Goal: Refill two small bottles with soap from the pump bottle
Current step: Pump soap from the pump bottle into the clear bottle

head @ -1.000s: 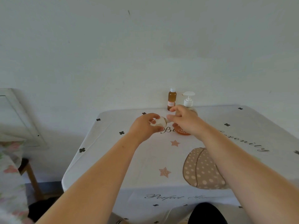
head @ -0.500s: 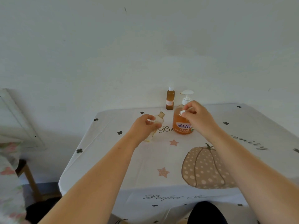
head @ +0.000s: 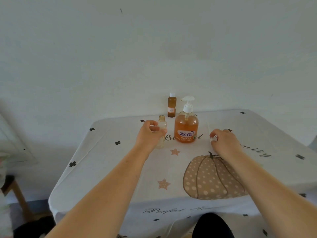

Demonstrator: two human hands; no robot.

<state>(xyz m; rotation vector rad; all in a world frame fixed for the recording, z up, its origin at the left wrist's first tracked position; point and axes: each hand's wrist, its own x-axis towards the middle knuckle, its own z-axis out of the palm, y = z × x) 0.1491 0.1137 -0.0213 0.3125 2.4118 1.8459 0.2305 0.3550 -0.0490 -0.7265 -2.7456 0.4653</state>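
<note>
Nearest, both forearms reach up over the cloth point(head: 120, 169) from the lower corners of the frame, across its pumpkin print.

Right of centre, the right hand point(head: 224, 142) has dropped low to the cloth. Its fingers are curled, and thumb and fingertips pinch a white cap point(head: 213, 137). Half a second ago this hand was up in front of the pump bottle with the cap; a second ago it was at the neck of the small bottle, meeting the other hand. So the cap is off and has been carried out to the right, apparently to be set down. Whether it touches the cloth yet, I cannot tell.

Left of centre, the left hand point(head: 148, 136) grips the open bottle point(head: 161, 121), fingers and thumb wrapped round its middle. The bottle leaned half a second ago; now it is upright, its base low at the cloth and its bare neck above the fingers. It looks clear and almost empty.

Just right of it stands the pump bottle point(head: 186, 125), amber and fairly full, untouched, with its spout pointing left toward the open bottle. Behind both, near the wall, stands the far bottle point(head: 171, 105), capped and amber all through, so probably already filled.

Judging by this, opening is finished and pumping comes next, once the right hand is free.
</note>
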